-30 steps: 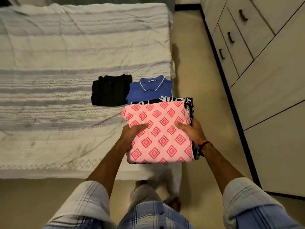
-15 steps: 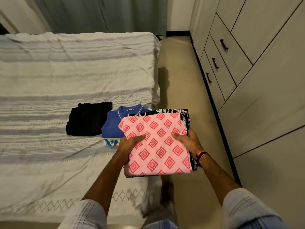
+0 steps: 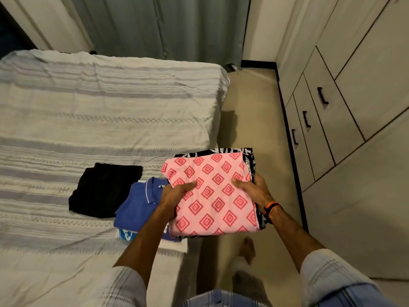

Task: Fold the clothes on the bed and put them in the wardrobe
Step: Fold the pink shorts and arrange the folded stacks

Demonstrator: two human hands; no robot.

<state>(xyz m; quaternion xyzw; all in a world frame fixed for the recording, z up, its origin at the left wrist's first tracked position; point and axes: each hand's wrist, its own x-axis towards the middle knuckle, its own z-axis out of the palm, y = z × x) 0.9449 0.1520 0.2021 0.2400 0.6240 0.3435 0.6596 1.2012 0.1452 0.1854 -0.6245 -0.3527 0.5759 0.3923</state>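
Both hands grip one folded stack: the left hand clasps its left edge with the thumb on top, the right hand its right edge likewise. The stack is a pink cloth over a black-and-white cloth, held above the bed's right edge. On the bed, at 9 o'clock from the stack, lies a black cloth, then a blue polo touching it, atop further folded pieces. The wardrobe stands at 2 o'clock, drawers closed.
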